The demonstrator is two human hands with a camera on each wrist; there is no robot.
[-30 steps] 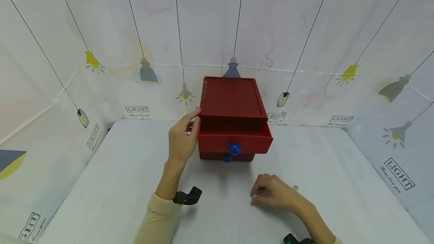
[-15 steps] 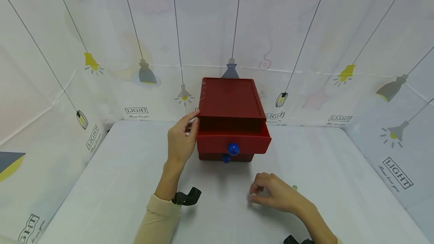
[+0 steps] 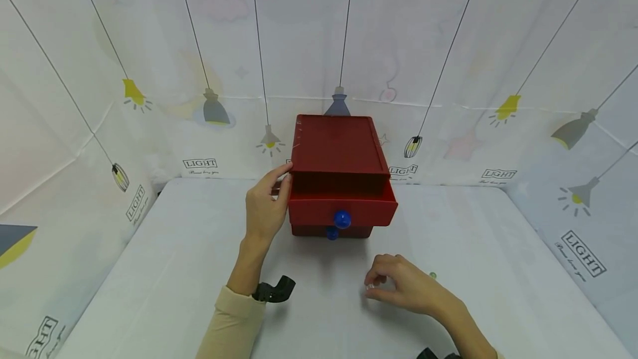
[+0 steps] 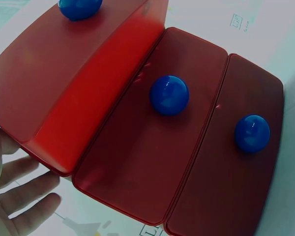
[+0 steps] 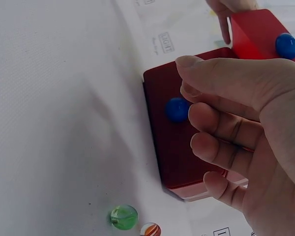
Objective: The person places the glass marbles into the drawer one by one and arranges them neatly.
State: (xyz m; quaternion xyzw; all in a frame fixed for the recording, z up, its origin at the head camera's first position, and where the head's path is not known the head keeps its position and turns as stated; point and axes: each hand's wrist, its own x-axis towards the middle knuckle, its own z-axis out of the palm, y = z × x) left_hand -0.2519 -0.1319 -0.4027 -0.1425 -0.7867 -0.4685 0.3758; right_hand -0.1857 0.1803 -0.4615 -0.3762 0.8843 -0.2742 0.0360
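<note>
A dark red drawer cabinet with blue knobs stands at the back of the table. Its top drawer is pulled out, and the lower drawers are closed. My left hand rests at the cabinet's left front edge, fingers extended along the side of the pulled-out drawer. In front of the cabinet, to the right, my right hand pinches a small clear marble between thumb and forefinger, just above the table. Most of that marble is hidden by the fingers.
A green marble lies on the table beyond my right hand, with an orange-striped marble close to it. White cloth printed with lamps hangs behind and at both sides of the table.
The head view has shifted slightly. Both hands and the cabinet keep nearly the same places, and the right hand still pinches the marble.
</note>
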